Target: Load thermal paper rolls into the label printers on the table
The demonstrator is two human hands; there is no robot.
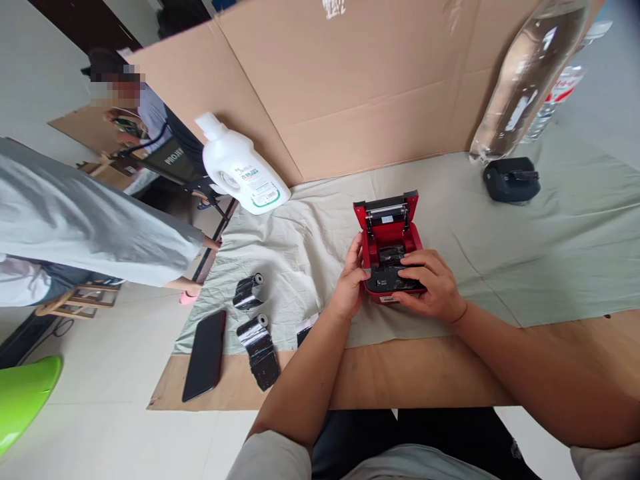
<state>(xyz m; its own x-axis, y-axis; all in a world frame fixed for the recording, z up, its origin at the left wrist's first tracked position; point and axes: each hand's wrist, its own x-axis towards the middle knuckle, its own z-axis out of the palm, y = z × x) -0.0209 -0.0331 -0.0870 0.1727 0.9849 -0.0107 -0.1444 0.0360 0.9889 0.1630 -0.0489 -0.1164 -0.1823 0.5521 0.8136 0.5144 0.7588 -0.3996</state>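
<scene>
A small red and black receipt printer (371,252) stands on the cloth with its lid (386,210) tipped up and back. Inside its bay sits a roll of black paper (391,253). My left hand (351,283) holds the printer's left side, thumb over the front left corner. My right hand (431,283) is closed over the front right part, with the fingertips on top by the black paper and the thumb low at the front. Whether those fingertips also pinch the paper is unclear. To the left lie two partly unrolled black paper rolls (246,293), (261,350).
A phone (204,355) lies near the left front edge. A white jug (245,170) stands before a cardboard panel (380,87). At the right are a large clear bottle (530,80), a smaller bottle (557,97) and a black device (510,180). People are at the left.
</scene>
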